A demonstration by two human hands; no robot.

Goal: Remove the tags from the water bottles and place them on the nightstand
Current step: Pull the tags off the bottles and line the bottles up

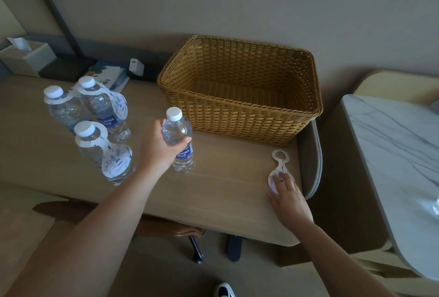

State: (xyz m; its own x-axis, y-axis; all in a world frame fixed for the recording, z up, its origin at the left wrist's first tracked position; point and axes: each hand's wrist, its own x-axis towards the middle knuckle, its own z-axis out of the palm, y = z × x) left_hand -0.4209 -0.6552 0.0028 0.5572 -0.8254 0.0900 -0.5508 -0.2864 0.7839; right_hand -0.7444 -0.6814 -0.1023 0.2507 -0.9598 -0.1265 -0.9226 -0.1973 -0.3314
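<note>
Right hand [288,195] hides the loose tag's [280,168] lower end at four o'clock, fingers flat, spread; left hand [164,147] clamped around bare bottle [179,139], centre.

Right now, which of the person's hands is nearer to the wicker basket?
Left. The left hand grips an untagged water bottle just before the wicker basket's front-left corner. The right hand rests on a loose tag, farther from its front wall.

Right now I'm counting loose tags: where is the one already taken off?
The removed tag lies flat near the tabletop's right edge, in front of the wicker basket, with the right hand resting on its lower end.
</note>
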